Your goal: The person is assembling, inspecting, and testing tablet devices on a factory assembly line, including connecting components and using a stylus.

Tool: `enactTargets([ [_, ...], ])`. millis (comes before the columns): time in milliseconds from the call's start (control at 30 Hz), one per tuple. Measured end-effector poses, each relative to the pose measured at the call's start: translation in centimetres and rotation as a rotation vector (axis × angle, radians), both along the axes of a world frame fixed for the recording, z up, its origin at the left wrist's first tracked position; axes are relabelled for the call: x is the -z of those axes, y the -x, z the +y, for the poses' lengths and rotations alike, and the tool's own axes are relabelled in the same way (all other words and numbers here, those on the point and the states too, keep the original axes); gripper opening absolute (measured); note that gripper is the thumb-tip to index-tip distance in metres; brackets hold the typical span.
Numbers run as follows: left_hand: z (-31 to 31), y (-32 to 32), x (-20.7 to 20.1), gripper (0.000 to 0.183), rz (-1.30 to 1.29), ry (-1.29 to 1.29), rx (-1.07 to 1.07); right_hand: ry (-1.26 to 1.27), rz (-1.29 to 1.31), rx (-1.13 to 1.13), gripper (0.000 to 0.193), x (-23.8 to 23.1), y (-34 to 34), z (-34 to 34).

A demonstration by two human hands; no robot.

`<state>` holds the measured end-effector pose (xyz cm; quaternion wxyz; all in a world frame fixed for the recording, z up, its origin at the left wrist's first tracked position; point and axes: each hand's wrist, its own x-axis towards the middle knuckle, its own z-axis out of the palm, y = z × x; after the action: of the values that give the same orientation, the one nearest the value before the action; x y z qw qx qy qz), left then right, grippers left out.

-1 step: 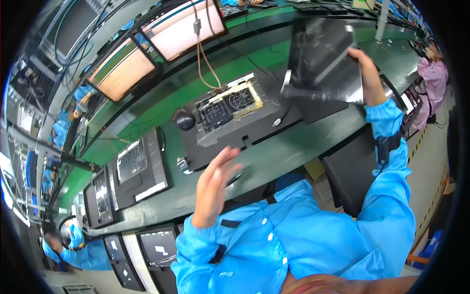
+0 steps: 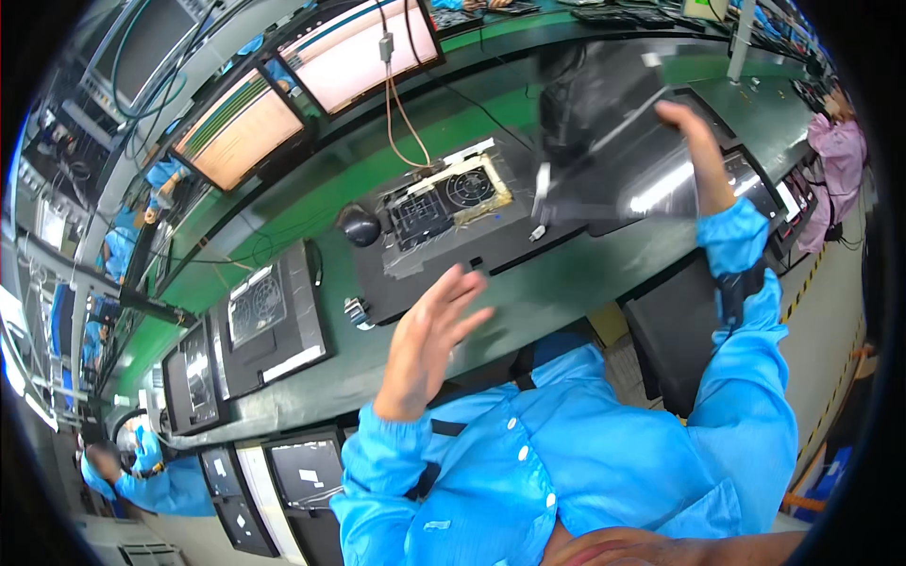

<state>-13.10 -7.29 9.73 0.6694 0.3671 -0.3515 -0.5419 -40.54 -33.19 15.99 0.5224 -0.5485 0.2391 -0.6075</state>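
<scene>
An opened dark laptop base (image 2: 491, 250) with a fan and a taped board lies on the green workbench (image 2: 585, 274) in front of me. My left hand (image 2: 429, 344) hovers over its near edge, fingers spread and holding nothing. My right hand (image 2: 694, 151) is stretched out to the far right and grips the edge of a large dark flat cover panel (image 2: 604, 141), which is lifted and tilted above the bench. A small black round object (image 2: 359, 224) sits just left of the base.
Two lit monitors (image 2: 241, 127) (image 2: 363, 42) stand behind the bench, with an orange cable (image 2: 396, 113) hanging down. More opened laptop bases (image 2: 269, 316) line the left. One co-worker in blue (image 2: 132, 462) sits lower left, another in pink (image 2: 840, 151) far right.
</scene>
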Motion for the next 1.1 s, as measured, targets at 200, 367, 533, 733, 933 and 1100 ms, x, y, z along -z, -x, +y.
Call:
enactTargets([
  [200, -1.6, -0.5, 3.5, 0.043, 0.246, -0.298, -0.083, -0.369, 0.290, -0.610, 0.041, 9.8, -8.3, 1.5],
  [367, 4.6, -3.8, 3.6, 0.027, 0.472, -0.170, -0.389, 1.070, 1.110, -0.060, 0.038, 11.8, -7.3, 2.4],
  [533, 7.4, -5.3, 0.8, 0.015, 0.521, 0.080, -0.544, 0.903, 0.865, -0.117, 0.024, 12.1, -8.3, 5.1],
  [733, 8.3, -6.8, 2.6, 0.021, 0.566, 0.133, -0.578, 0.545, 0.517, -0.506, 0.033, 6.1, -14.8, 14.7],
  [933, 8.7, -6.7, 3.0, 0.023, 0.606, 0.134, -0.580, 0.489, 0.439, -0.525, 0.019, 5.4, -17.4, 17.0],
  [1100, 9.0, -6.9, 3.4, 0.023, 0.581, 0.123, -0.601, 0.545, 0.480, -0.465, 0.020, 6.2, -17.8, 17.5],
])
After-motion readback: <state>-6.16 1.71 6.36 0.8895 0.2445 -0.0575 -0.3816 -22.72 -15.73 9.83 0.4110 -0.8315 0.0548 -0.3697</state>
